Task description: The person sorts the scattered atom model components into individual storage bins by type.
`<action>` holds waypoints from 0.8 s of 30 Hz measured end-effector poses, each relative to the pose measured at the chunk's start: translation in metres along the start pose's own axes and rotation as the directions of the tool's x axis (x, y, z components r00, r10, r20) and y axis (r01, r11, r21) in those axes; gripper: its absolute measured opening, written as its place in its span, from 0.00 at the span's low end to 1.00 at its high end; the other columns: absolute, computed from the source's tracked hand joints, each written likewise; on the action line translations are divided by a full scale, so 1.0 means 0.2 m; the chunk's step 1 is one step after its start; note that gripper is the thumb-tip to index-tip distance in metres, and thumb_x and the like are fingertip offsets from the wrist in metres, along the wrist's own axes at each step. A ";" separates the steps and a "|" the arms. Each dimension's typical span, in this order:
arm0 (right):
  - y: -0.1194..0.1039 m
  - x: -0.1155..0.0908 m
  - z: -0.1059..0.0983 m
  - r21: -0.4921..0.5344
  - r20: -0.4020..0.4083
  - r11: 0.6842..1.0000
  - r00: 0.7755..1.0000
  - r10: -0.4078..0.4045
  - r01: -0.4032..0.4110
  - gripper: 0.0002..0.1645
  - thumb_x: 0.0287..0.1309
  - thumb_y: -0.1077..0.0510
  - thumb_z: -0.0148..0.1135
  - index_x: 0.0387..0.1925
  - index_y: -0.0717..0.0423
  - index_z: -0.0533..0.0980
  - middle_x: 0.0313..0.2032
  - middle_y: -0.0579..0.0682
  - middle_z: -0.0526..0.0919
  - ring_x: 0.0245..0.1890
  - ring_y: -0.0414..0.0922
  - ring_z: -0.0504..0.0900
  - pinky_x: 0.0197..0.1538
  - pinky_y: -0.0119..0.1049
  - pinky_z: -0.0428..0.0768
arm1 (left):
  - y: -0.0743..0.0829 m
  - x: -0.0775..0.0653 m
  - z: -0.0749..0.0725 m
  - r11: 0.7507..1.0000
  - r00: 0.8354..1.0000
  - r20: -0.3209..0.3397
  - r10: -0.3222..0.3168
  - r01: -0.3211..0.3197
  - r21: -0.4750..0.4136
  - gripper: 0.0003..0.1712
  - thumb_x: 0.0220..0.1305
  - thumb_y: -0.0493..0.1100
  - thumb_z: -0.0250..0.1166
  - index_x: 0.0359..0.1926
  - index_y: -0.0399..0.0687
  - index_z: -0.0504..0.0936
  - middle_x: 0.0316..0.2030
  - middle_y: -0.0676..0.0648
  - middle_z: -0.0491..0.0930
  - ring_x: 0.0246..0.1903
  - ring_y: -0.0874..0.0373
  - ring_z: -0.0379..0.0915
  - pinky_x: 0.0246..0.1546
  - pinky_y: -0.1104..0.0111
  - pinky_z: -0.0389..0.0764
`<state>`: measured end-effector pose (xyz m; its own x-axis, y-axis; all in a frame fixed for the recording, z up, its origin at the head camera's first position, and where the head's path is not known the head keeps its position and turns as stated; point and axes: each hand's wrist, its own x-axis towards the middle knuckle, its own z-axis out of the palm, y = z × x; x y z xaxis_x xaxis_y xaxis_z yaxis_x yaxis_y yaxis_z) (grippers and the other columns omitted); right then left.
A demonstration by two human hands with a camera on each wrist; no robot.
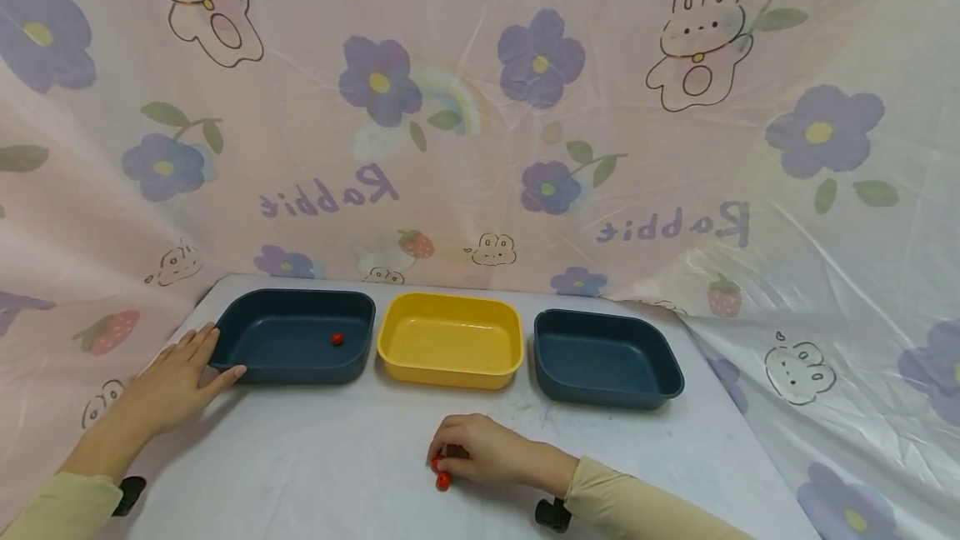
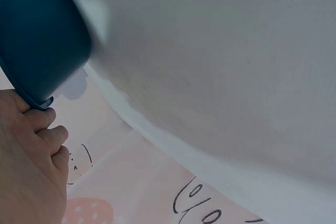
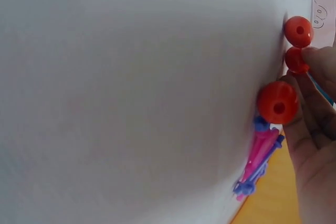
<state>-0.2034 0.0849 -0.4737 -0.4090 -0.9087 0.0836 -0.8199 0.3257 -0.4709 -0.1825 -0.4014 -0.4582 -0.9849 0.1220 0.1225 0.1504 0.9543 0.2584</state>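
Now | three trays (image 1: 450, 337) | four red beads (image 3: 296, 61) | right hand (image 1: 480, 447) pinches one | left hand (image 1: 174, 375) spread against blue tray (image 1: 281, 348)

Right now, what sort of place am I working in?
Probably a makeshift indoor tabletop workspace: a rabbit-and-flower printed sheet hangs behind a white tabletop with three trays.
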 end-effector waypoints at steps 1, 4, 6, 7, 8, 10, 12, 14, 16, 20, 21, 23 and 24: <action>0.00 0.00 0.00 -0.002 -0.003 1.000 1.000 -0.004 0.004 0.05 0.69 0.58 0.69 0.45 0.49 0.85 0.41 0.40 0.83 0.36 0.26 0.74 0.42 0.13 0.74 | 0.00 0.00 0.00 1.000 1.000 0.000 -0.001 0.001 0.000 0.55 0.78 0.65 0.52 0.76 0.17 0.49 0.75 0.18 0.47 0.74 0.19 0.41 0.74 0.31 0.41; 0.01 0.00 0.01 0.007 -0.020 1.000 1.000 -0.015 0.015 0.05 0.69 0.58 0.68 0.45 0.49 0.85 0.41 0.40 0.83 0.36 0.26 0.74 0.41 0.13 0.74 | 0.00 0.00 0.00 1.000 1.000 -0.002 -0.003 0.003 0.004 0.55 0.78 0.65 0.53 0.76 0.17 0.49 0.75 0.18 0.48 0.74 0.19 0.41 0.74 0.31 0.41; 0.02 0.00 0.00 0.020 -0.031 1.000 0.999 -0.011 0.012 0.05 0.69 0.58 0.68 0.45 0.49 0.84 0.41 0.40 0.83 0.36 0.26 0.73 0.42 0.13 0.74 | 0.00 0.00 0.01 1.000 1.000 -0.005 -0.002 0.002 0.007 0.54 0.78 0.65 0.53 0.76 0.17 0.49 0.75 0.18 0.47 0.74 0.19 0.41 0.74 0.31 0.40; 0.01 0.00 0.00 0.028 -0.038 1.000 0.999 -0.007 0.008 0.05 0.69 0.58 0.68 0.45 0.50 0.84 0.42 0.40 0.83 0.36 0.26 0.73 0.42 0.14 0.75 | 0.00 0.00 0.01 1.000 1.000 -0.008 -0.001 0.001 0.008 0.54 0.78 0.64 0.53 0.76 0.17 0.49 0.75 0.18 0.47 0.74 0.19 0.41 0.74 0.31 0.40; 0.01 0.01 -0.01 0.042 -0.045 0.999 0.999 0.000 0.002 0.05 0.69 0.59 0.68 0.45 0.50 0.84 0.42 0.41 0.84 0.35 0.26 0.73 0.42 0.14 0.75 | 0.00 0.00 0.01 1.000 1.000 -0.010 0.000 0.000 0.011 0.54 0.78 0.65 0.53 0.76 0.17 0.49 0.75 0.18 0.48 0.74 0.19 0.42 0.74 0.31 0.41; 0.00 0.01 -0.03 0.055 -0.062 0.998 0.998 0.009 -0.005 0.05 0.69 0.59 0.68 0.45 0.51 0.84 0.43 0.41 0.85 0.35 0.26 0.74 0.41 0.16 0.77 | 0.00 0.00 0.01 1.000 1.000 -0.011 -0.001 0.001 0.009 0.54 0.78 0.65 0.53 0.76 0.17 0.49 0.75 0.18 0.48 0.74 0.19 0.42 0.74 0.31 0.41; -0.01 0.01 -0.04 0.072 -0.083 0.997 0.996 0.016 -0.010 0.06 0.69 0.60 0.68 0.46 0.52 0.84 0.44 0.42 0.85 0.34 0.27 0.74 0.40 0.18 0.79 | 0.00 0.00 0.00 1.000 1.000 -0.008 0.000 0.001 0.007 0.54 0.79 0.65 0.52 0.76 0.18 0.49 0.75 0.18 0.47 0.74 0.19 0.41 0.74 0.31 0.40; -0.02 0.02 -0.06 0.083 -0.109 0.997 0.994 0.019 -0.010 0.07 0.69 0.60 0.68 0.47 0.52 0.84 0.44 0.42 0.85 0.35 0.29 0.75 0.40 0.20 0.80 | 0.00 0.00 0.00 1.000 1.000 -0.008 -0.002 0.002 0.007 0.54 0.78 0.65 0.52 0.76 0.18 0.49 0.75 0.19 0.48 0.74 0.19 0.42 0.74 0.31 0.41; -0.02 0.03 -0.07 0.086 -0.140 0.996 0.990 0.020 -0.008 0.07 0.69 0.60 0.68 0.47 0.52 0.84 0.44 0.41 0.86 0.37 0.30 0.76 0.41 0.22 0.82 | 0.00 0.00 0.00 1.000 1.000 -0.007 0.001 0.000 0.003 0.54 0.78 0.65 0.52 0.76 0.18 0.49 0.75 0.19 0.47 0.74 0.19 0.42 0.74 0.31 0.39; -0.02 0.05 -0.08 0.135 -0.193 0.991 0.980 0.037 -0.011 0.09 0.69 0.61 0.68 0.49 0.52 0.83 0.43 0.41 0.86 0.40 0.30 0.79 0.45 0.23 0.82 | -0.01 -0.01 0.01 1.000 1.000 -0.013 0.004 -0.004 0.003 0.54 0.78 0.65 0.53 0.76 0.18 0.49 0.75 0.19 0.48 0.74 0.19 0.42 0.74 0.32 0.40; -0.03 0.05 -0.08 0.153 -0.204 0.988 0.978 0.045 -0.013 0.09 0.69 0.61 0.68 0.49 0.52 0.83 0.43 0.40 0.86 0.40 0.29 0.79 0.45 0.23 0.82 | -0.01 -0.01 0.01 1.000 1.000 -0.015 0.004 -0.004 0.004 0.54 0.78 0.65 0.53 0.76 0.18 0.50 0.75 0.19 0.48 0.74 0.19 0.42 0.74 0.32 0.41; -0.03 0.07 -0.09 0.191 -0.224 0.981 0.973 0.061 -0.018 0.09 0.69 0.61 0.68 0.49 0.52 0.83 0.43 0.40 0.86 0.40 0.29 0.80 0.45 0.23 0.83 | -0.01 -0.01 0.01 1.000 1.000 -0.017 0.003 -0.003 0.004 0.54 0.78 0.65 0.53 0.76 0.17 0.50 0.75 0.19 0.48 0.73 0.19 0.43 0.74 0.32 0.42; -0.03 0.07 -0.09 0.206 -0.236 0.978 0.970 0.068 -0.018 0.09 0.69 0.61 0.68 0.49 0.52 0.83 0.43 0.40 0.86 0.40 0.29 0.80 0.45 0.23 0.83 | -0.01 -0.01 0.01 1.000 1.000 -0.020 0.006 -0.006 0.003 0.54 0.78 0.64 0.53 0.75 0.17 0.50 0.75 0.18 0.48 0.73 0.19 0.43 0.74 0.32 0.41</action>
<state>-0.2114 0.0744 -0.4530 -0.5463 -0.7975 0.2562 -0.7123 0.2814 -0.6429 -0.1817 -0.4021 -0.4613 -0.9822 0.1218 0.1433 0.1555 0.9545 0.2545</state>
